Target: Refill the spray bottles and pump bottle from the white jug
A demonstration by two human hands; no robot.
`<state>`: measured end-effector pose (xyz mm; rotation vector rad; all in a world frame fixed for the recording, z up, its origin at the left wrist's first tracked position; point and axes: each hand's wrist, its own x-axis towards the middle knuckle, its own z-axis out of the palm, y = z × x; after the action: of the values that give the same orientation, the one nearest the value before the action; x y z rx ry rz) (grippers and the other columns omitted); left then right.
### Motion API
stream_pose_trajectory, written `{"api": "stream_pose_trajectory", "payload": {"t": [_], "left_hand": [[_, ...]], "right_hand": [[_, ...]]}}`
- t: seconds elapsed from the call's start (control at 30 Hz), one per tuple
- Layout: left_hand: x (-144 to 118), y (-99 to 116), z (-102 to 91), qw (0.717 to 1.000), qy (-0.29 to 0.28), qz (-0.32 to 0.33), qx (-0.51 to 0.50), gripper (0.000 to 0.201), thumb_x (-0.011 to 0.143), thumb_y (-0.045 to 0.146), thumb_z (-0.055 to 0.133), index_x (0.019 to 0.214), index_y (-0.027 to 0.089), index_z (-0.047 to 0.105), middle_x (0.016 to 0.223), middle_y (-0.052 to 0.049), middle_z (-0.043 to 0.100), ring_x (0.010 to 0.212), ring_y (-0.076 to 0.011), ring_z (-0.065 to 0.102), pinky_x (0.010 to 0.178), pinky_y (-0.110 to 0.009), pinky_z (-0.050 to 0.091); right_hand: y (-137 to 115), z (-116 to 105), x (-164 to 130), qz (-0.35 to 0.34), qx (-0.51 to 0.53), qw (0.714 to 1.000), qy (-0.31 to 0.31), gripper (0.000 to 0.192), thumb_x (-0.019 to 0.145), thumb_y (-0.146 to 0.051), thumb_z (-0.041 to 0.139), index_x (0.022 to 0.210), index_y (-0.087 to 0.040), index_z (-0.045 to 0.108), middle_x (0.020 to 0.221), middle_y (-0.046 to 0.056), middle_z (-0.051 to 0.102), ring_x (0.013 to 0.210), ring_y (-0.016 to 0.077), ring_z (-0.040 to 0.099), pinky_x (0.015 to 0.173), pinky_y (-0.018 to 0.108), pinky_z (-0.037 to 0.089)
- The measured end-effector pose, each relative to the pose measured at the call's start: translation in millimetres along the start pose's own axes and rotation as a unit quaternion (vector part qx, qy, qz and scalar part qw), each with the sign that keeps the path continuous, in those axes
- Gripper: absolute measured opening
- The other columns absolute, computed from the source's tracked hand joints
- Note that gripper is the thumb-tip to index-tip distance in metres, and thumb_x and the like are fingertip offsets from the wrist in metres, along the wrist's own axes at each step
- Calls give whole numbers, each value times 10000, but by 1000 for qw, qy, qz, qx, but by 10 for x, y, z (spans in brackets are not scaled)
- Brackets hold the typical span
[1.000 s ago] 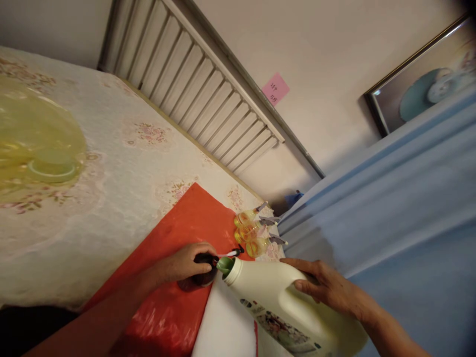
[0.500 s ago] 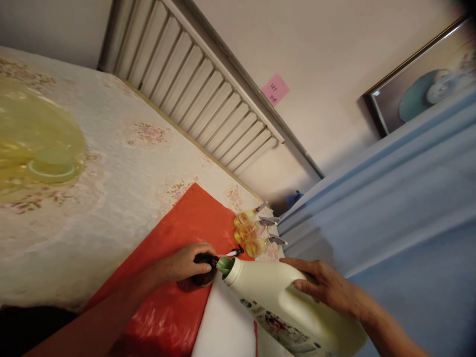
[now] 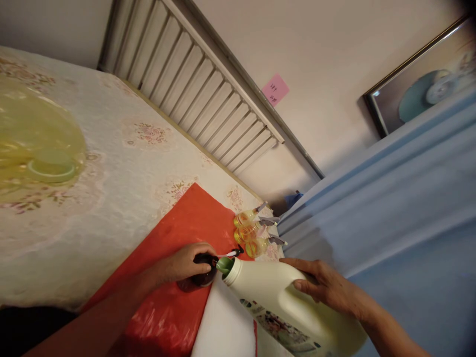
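Observation:
My left hand (image 3: 189,264) is wrapped round a dark brown bottle (image 3: 203,278) on the red plastic sheet (image 3: 193,223). My right hand (image 3: 323,287) grips the handle of a large pale green jug (image 3: 275,292), which lies tilted with its mouth toward the bottle. The jug's green spout (image 3: 225,265) meets the bottle's neck; any liquid between them is too small to make out. Just behind the spout lies a black pump head (image 3: 237,251) with a white part. Part of a printed label shows on the jug's side.
Three clear bottles of yellow liquid (image 3: 256,245) with grey spray tops stand past the red sheet. On the flowered tablecloth (image 3: 111,198) at left lies a yellow translucent bag (image 3: 40,134). A white slab (image 3: 225,312), a radiator (image 3: 201,84) and a blue curtain (image 3: 390,198) are nearby.

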<state>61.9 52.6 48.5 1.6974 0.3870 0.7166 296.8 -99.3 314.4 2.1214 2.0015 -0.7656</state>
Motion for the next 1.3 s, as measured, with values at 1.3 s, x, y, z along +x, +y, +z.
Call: {"api": "stream_pose_trajectory", "payload": {"t": [1.3], "left_hand": [[25, -35, 8, 1000, 1, 21, 3, 331, 723, 199, 599, 1042, 214, 685, 1133, -41, 706, 1048, -229, 640, 940, -322, 482]], "right_hand": [[-24, -10, -10, 1, 7, 1000, -6, 579, 948, -557, 517, 1426, -231, 534, 1053, 62, 739, 812, 217, 650, 688, 290, 529]]}}
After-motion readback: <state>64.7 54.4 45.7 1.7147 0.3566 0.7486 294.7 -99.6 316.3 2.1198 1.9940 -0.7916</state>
